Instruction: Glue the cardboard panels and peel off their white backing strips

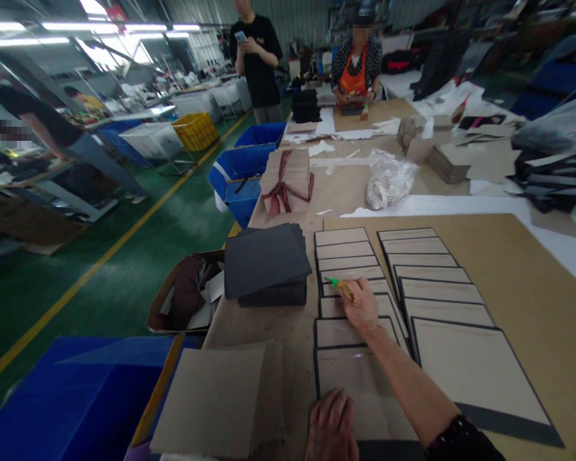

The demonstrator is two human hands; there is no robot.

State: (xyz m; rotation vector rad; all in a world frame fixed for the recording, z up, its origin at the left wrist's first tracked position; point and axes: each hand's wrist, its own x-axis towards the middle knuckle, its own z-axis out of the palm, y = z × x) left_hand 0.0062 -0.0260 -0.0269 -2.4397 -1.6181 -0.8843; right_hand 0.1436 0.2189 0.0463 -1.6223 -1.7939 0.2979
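My right hand (pixel 361 306) reaches out over the left column of overlapping tan boards with dark edges (pixel 345 256). It is closed round a small green-tipped tool (pixel 335 282) whose tip touches one of the boards. My left hand (pixel 331 428) lies flat, fingers together, on the nearest board (pixel 345 371) at the bottom of the view. A second column of the same boards (pixel 432 275) lies to the right. All of them rest on a large brown sheet (pixel 532 288).
A stack of dark grey sheets (pixel 266 262) sits left of the boards. Tan cardboard pieces (pixel 211 400) lie at the near left. Farther off are a ribbon-tied bundle (pixel 288 182), a plastic bag (pixel 388 179) and blue bins (pixel 242 169). Two people stand at the far end.
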